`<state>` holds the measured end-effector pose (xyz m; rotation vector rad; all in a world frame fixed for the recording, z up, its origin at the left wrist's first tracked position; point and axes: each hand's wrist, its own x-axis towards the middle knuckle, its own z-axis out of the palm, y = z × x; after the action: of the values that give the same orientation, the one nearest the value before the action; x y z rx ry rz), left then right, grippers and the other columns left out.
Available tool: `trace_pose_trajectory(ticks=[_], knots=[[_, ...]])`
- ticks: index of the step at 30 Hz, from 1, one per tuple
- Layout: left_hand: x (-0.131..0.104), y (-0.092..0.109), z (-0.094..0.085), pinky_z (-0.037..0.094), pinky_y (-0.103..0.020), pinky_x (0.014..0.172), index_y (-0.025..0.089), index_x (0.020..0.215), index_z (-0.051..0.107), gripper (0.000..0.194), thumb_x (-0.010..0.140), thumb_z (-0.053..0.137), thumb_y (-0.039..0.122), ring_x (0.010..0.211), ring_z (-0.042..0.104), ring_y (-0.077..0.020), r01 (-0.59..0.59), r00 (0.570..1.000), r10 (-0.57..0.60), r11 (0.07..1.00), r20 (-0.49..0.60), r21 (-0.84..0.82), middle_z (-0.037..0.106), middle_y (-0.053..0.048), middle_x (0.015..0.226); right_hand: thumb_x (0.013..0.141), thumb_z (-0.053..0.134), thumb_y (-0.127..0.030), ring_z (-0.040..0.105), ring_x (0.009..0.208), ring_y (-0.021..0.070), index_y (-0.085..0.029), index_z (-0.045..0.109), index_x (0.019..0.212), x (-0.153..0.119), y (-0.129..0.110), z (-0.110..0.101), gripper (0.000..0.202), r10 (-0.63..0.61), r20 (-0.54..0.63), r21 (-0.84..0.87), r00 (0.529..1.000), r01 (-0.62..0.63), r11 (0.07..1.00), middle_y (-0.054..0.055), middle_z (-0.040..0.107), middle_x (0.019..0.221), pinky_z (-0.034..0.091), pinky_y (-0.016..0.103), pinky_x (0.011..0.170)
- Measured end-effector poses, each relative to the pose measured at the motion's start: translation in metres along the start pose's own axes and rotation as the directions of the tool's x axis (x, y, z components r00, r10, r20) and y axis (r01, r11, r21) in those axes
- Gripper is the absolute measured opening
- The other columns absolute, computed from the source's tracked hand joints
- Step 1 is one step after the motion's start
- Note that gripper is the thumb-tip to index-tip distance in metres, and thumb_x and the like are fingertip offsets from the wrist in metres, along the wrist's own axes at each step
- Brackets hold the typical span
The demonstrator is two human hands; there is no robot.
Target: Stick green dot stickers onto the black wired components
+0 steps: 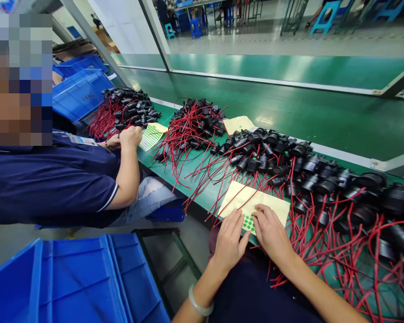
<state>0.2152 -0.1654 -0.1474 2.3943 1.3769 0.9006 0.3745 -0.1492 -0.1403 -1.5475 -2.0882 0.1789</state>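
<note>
- Bare forearms [314, 282] reach in from the near side of the sticker sheet [271, 207], which lies over the green surface [195, 175].
- Left hand [228, 241] and right hand [272, 231] are half-curled beside its green dots [247, 221], seemingly to steady it; I cannot tell whether either grip pinches it.
- Black parts [311, 183] crowd beyond and right of the sheet, perhaps heaped to stay within reach; some red wires [306, 233] cross it.

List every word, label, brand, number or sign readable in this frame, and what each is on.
None can be read.
Dark marking on the blue bin at upper left: too blurred.
Badge on the co-worker's navy shirt: too small and blurred.
Nearest green-dot sticker sheet: no legible text.
</note>
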Motion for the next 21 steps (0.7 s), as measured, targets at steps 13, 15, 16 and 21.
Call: trace_pose_trajectory(ticks=[13,15,16,21], knots=[[0.001,0.003,-0.003,0.052,-0.046,0.101,0.01,0.131,0.053,0.043,0.09,0.053,0.025,0.127,0.054,-0.0287,0.032,0.999,-0.032,0.999,-0.013,-0.02,0.059,-0.017,0.133,0.099,0.035,-0.025,0.059,0.089,0.0228,-0.018,0.052,0.097,-0.003,0.006,0.011,0.019,-0.071,-0.111,0.057,0.991,0.078,0.995,0.011,0.056,0.101,0.053,0.038,0.077],[0.001,0.005,-0.004,0.052,-0.046,0.102,0.012,0.13,0.054,0.043,0.09,0.054,0.027,0.126,0.055,-0.0286,0.052,0.999,-0.052,0.998,-0.014,-0.022,0.06,-0.016,0.133,0.1,0.033,-0.028,0.057,0.088,0.0233,-0.017,0.052,0.098,-0.002,0.01,0.014,0.021,-0.091,-0.124,0.074,0.988,0.101,0.992,0.011,0.055,0.1,0.052,0.039,0.076],[0.001,0.006,-0.004,0.052,-0.046,0.102,0.012,0.131,0.054,0.044,0.09,0.054,0.028,0.127,0.055,-0.0286,0.062,0.998,-0.062,0.998,-0.01,-0.022,0.06,-0.015,0.133,0.1,0.033,-0.029,0.057,0.087,0.0234,-0.017,0.051,0.097,-0.002,0.011,0.014,0.022,-0.098,-0.129,0.08,0.987,0.109,0.991,0.011,0.055,0.099,0.051,0.039,0.074],[-0.001,0.006,-0.003,0.051,-0.046,0.104,0.013,0.134,0.052,0.048,0.089,0.054,0.029,0.128,0.054,-0.029,0.082,0.997,-0.082,0.996,-0.004,-0.016,0.058,-0.015,0.135,0.1,0.032,-0.034,0.054,0.079,0.0226,-0.02,0.049,0.087,0.002,0.014,0.016,0.025,-0.096,-0.148,0.111,0.984,0.113,0.987,0.009,0.052,0.093,0.049,0.038,0.067]])
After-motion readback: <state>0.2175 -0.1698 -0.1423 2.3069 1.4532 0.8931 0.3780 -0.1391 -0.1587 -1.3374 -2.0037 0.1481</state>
